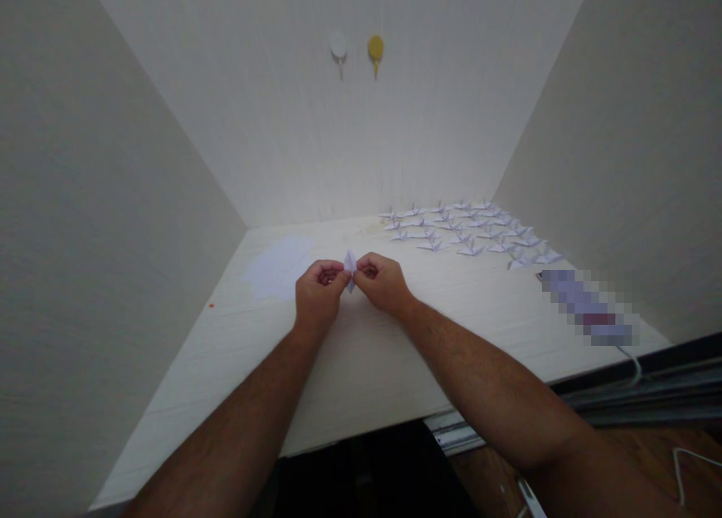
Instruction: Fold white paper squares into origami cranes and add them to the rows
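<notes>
A small folded piece of white paper (350,261), shaped like a narrow diamond, is held upright above the table's middle. My left hand (320,289) pinches its left side between thumb and fingers. On the opposite side, my right hand (383,281) is closed on it with thumb and forefinger. Several folded white paper cranes (465,240) stand in rows at the back right. Flat sheets of white paper (276,266) lie spread just left of my left hand.
The pale table (361,383) has walls on three sides. Near its right edge lies a blurred-out device (587,307) with a white cable (637,368). A small orange speck (211,305) is at the left. A white hook (338,46) and a yellow hook (375,48) are on the back wall.
</notes>
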A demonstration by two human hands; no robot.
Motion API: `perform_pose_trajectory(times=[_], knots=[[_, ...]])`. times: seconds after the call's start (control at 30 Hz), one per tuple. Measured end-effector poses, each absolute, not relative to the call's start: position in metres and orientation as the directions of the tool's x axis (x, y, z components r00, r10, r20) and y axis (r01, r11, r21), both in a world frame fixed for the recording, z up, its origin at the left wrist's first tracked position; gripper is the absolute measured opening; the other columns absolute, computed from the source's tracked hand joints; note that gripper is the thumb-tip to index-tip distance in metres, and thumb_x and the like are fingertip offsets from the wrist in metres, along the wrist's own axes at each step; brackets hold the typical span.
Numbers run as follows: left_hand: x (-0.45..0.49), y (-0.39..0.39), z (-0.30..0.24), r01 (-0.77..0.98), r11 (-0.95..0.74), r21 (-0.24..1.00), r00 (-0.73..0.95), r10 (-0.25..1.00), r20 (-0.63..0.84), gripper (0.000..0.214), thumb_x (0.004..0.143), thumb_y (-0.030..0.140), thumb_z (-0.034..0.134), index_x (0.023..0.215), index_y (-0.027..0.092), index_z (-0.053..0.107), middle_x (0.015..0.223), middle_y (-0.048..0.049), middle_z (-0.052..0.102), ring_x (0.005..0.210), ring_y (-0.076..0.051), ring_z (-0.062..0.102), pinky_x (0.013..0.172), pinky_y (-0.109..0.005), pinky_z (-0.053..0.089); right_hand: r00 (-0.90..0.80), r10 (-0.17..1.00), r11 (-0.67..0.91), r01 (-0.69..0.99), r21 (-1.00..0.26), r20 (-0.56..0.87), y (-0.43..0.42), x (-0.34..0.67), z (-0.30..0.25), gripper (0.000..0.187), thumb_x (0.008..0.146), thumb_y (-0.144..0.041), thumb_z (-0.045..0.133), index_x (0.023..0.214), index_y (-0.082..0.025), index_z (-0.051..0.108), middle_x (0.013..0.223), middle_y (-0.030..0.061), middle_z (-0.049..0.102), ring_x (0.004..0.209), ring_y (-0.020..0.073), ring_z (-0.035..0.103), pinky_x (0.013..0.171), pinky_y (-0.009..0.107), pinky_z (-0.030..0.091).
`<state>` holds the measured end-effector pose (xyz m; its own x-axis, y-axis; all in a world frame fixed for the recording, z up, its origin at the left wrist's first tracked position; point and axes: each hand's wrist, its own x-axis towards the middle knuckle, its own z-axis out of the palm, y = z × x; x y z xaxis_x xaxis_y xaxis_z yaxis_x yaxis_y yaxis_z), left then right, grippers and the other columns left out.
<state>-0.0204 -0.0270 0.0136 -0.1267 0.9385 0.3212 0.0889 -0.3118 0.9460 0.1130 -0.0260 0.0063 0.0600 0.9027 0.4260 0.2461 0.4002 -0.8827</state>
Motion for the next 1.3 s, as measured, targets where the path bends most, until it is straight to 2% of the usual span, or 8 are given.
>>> perform_pose_trajectory(times=[0.27, 0.47, 0.6, 0.87, 1.0, 1.3], knots=[[-0.021, -0.028, 0.016, 0.150, -0.327, 0.933, -0.173, 0.921, 0.350, 0.019, 0.066, 0.028, 0.073, 0.081, 0.017, 0.068, 0.070, -0.0006, 0.067, 0.064, -0.014, 0.062, 0.062, -0.027, 0.051, 0.047, 0.905, 0.405, 0.218, -0.888, 0.424, -0.028, 0.112, 0.009, 0.013, 0.075, -0.030, 0.063, 0.076, -0.017, 0.064, 0.072, 0.0010, 0.068, 0.063, 0.0114, 0.063, 0.060, 0.022, 0.050], [-0.020, -0.029, 0.017, 0.139, -0.319, 0.938, -0.193, 0.920, 0.341, 0.019, 0.065, 0.026, 0.074, 0.079, 0.017, 0.066, 0.073, -0.0014, 0.067, 0.063, -0.013, 0.062, 0.061, -0.025, 0.050, 0.050, 0.920, 0.377, 0.156, -0.913, 0.388, -0.027, 0.111, 0.009, 0.015, 0.075, -0.031, 0.066, 0.079, -0.017, 0.064, 0.071, 0.0009, 0.068, 0.062, 0.0114, 0.063, 0.060, 0.022, 0.051], [-0.020, -0.031, 0.020, 0.131, -0.270, 0.954, -0.204, 0.934, 0.292, 0.019, 0.063, 0.024, 0.073, 0.078, 0.016, 0.065, 0.070, -0.0009, 0.066, 0.061, -0.013, 0.062, 0.061, -0.025, 0.051, 0.059, 0.923, 0.359, 0.218, -0.908, 0.379, -0.028, 0.112, 0.010, 0.016, 0.075, -0.032, 0.066, 0.075, -0.017, 0.062, 0.067, 0.0003, 0.066, 0.060, 0.0110, 0.061, 0.058, 0.022, 0.049], [-0.020, -0.027, 0.015, -0.004, -0.199, 0.980, -0.190, 0.962, 0.194, 0.021, 0.060, 0.022, 0.074, 0.078, 0.015, 0.066, 0.068, -0.0012, 0.066, 0.060, -0.013, 0.062, 0.063, -0.028, 0.053, 0.058, 0.889, 0.405, 0.361, -0.840, 0.454, -0.034, 0.112, 0.016, 0.013, 0.077, -0.030, 0.062, 0.074, -0.018, 0.062, 0.068, -0.0007, 0.066, 0.061, 0.0105, 0.061, 0.062, 0.022, 0.047], [-0.020, -0.026, 0.014, -0.003, -0.224, 0.975, -0.190, 0.957, 0.219, 0.020, 0.061, 0.021, 0.073, 0.078, 0.015, 0.066, 0.069, -0.0012, 0.066, 0.062, -0.013, 0.063, 0.064, -0.028, 0.053, 0.057, 0.889, 0.396, 0.405, -0.824, 0.455, -0.034, 0.112, 0.017, 0.013, 0.078, -0.031, 0.062, 0.074, -0.018, 0.062, 0.067, -0.0010, 0.065, 0.061, 0.0104, 0.058, 0.062, 0.022, 0.046], [-0.019, -0.030, 0.018, 0.142, -0.282, 0.949, -0.227, 0.924, 0.309, 0.017, 0.063, 0.023, 0.074, 0.077, 0.017, 0.067, 0.072, -0.0010, 0.067, 0.065, -0.014, 0.062, 0.064, -0.027, 0.051, 0.054, 0.902, 0.382, 0.367, -0.849, 0.429, -0.032, 0.111, 0.012, 0.014, 0.079, -0.032, 0.061, 0.075, -0.019, 0.062, 0.068, -0.0004, 0.066, 0.062, 0.0109, 0.060, 0.062, 0.022, 0.047]])
